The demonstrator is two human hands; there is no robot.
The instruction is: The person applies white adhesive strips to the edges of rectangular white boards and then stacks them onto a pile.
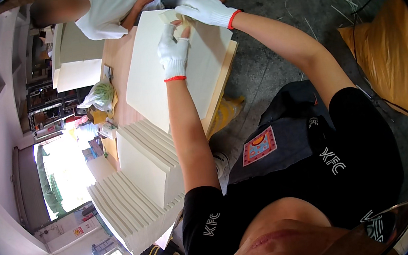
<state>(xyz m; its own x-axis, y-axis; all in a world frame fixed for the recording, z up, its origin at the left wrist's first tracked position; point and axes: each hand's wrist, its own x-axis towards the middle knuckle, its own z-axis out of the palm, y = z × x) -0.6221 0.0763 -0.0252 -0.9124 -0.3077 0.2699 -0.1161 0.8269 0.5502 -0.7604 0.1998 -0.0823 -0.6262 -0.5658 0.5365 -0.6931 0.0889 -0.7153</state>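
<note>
A large cream-white sheet (pixel 151 67) lies on the wooden table, under both my hands. My left hand (pixel 173 52), in a white knitted glove with a red cuff, is over the sheet; its bare thumb and a bare fingertip are bent together. My right hand (pixel 207 12), gloved the same way, reaches in from the right, fingers closed and pointing left. Between the two hands is a small pale yellow piece (pixel 185 21), soft-looking, which both sets of fingers grip. Its exact kind is too small to tell.
Thick stacks of cream sheets (pixel 136 197) stand at lower left. The wooden tabletop (pixel 124 56) carries a bagged green melon (pixel 103 95). Another person (pixel 113 8) sits at the far side. An orange-yellow sack (pixel 384 59) is at right; scraps litter the floor (pixel 275 42).
</note>
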